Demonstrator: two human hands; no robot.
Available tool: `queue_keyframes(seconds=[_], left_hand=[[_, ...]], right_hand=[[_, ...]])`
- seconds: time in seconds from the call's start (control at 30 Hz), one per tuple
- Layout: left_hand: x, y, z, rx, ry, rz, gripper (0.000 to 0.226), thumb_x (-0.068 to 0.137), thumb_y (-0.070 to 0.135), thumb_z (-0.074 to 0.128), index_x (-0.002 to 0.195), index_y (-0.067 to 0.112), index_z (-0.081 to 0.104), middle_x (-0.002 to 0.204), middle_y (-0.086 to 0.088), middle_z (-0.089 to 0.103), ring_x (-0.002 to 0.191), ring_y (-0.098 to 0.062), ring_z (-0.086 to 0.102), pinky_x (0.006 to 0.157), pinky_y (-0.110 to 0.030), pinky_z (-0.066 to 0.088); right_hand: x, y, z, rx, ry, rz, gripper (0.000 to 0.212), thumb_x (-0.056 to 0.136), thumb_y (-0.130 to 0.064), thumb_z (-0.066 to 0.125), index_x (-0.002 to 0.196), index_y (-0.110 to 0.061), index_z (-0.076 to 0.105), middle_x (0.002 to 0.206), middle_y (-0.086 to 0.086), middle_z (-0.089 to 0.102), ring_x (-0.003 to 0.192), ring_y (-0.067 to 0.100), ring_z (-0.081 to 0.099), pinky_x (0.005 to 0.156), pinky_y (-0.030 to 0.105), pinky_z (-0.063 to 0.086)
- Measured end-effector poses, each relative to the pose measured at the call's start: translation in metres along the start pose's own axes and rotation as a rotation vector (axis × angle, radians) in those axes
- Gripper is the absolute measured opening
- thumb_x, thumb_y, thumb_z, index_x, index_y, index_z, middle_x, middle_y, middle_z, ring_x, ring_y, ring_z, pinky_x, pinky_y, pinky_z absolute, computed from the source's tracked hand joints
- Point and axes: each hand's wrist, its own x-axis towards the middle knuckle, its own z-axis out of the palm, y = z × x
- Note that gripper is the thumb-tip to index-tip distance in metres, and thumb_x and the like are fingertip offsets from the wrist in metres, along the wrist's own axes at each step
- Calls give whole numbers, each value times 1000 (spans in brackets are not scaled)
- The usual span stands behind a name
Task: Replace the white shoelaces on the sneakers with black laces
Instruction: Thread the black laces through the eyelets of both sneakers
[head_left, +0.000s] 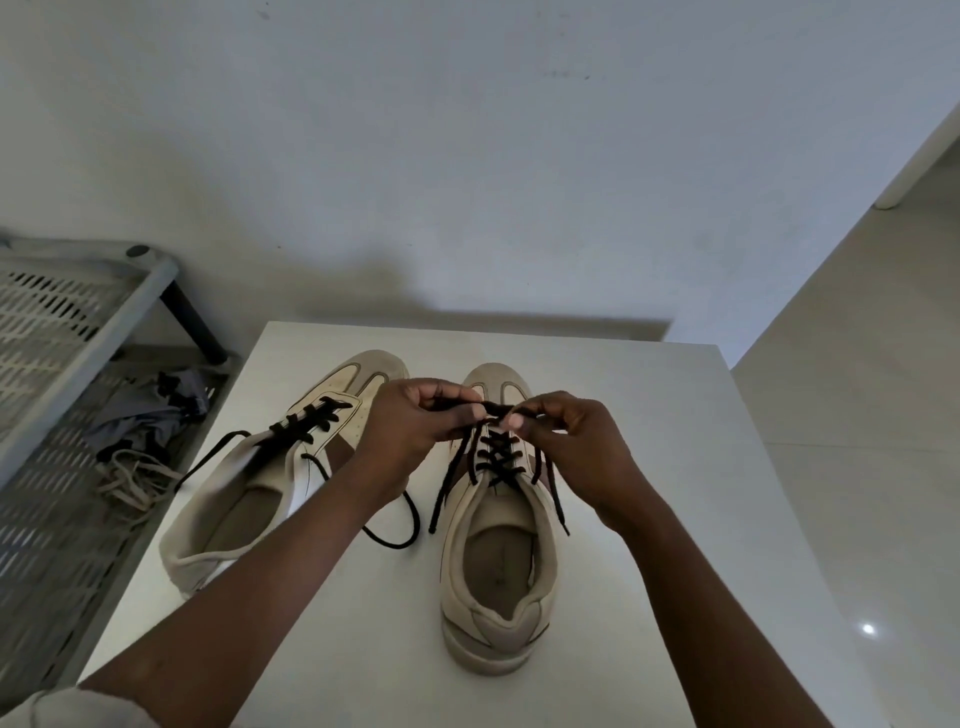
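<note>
Two beige sneakers stand on a white table (675, 467), toes pointing away from me. The right sneaker (501, 561) carries a black lace (493, 452) crossed through its eyelets. My left hand (415, 426) and my right hand (566, 436) each pinch a part of that lace just above the tongue, fingertips almost touching. Both loose ends hang down the shoe's sides. The left sneaker (249, 499) also has a black lace (306, 421), its ends trailing loose on the table.
A grey slatted rack (78, 332) stands to the left of the table. On its lower shelf lie the white laces (135, 475) and a bundle of grey cloth (150, 410). A white wall is behind; pale floor tiles lie to the right.
</note>
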Motion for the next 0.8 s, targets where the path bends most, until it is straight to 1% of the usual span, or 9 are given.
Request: queue_keyframes(seconds=[0.07,0.13,0.2,0.27,0.43,0.57,0.67,0.73,0.8], left_hand=[[1,-4,-10,49,-23,-21,13,75,-3,75,86,4,74,78,-6,75,74,-15,71,71,-26,58],[3,-6,-21,163,-33,-31,12,75,0,75,85,6,74,75,-3,75,71,-12,69,67,-22,56],[5,-6,-34,255,-20,-47,10,75,0,76,83,6,74,70,-2,74,64,-9,68,60,-19,53],[6,-6,-45,314,-12,-67,10,73,0,78,78,8,74,68,-2,73,60,-8,65,58,-19,51],[5,-8,-50,569,-2,-15,10,72,7,80,72,15,76,68,5,73,67,-3,66,64,-15,50],[3,-9,-47,704,-28,36,11,77,13,77,73,22,74,73,11,71,72,2,65,66,-5,45],[4,-5,-44,624,-28,19,6,86,21,70,89,23,74,88,8,72,87,-4,66,77,-15,48],[6,2,-42,658,44,58,13,91,22,63,100,21,72,98,9,69,92,-7,62,75,-10,41],[6,13,-44,690,144,142,16,92,18,61,104,16,72,98,10,66,90,-5,59,71,-4,37]], right_hand=[[-3,4,-10,-13,-10,80,17,91,-24,63,77,-20,72,99,-5,68,94,5,61,79,21,42],[-10,11,-20,-9,-8,177,28,96,-18,54,73,-10,69,93,-1,69,93,8,60,77,24,43],[-16,18,-31,-76,-43,264,35,95,-12,51,62,-11,64,78,1,67,83,15,58,78,32,44],[-22,22,-41,-138,-122,350,42,92,-5,52,52,-17,58,58,-8,60,68,13,51,73,31,41],[-26,17,-58,-167,-284,555,29,91,-3,52,63,-7,56,50,-17,57,58,12,45,60,24,37],[-25,17,-55,-180,-206,465,29,95,-15,55,71,-8,68,75,-6,69,70,13,59,67,24,44],[-18,19,-45,-6,-14,298,23,98,-25,52,91,-18,73,95,-4,73,90,13,65,75,28,49],[-11,22,-35,32,150,226,18,97,-28,54,103,-22,70,103,-7,71,100,12,64,83,32,51],[-8,25,-22,-88,264,176,23,96,-33,55,115,-23,64,113,-9,66,110,12,60,94,34,48]])
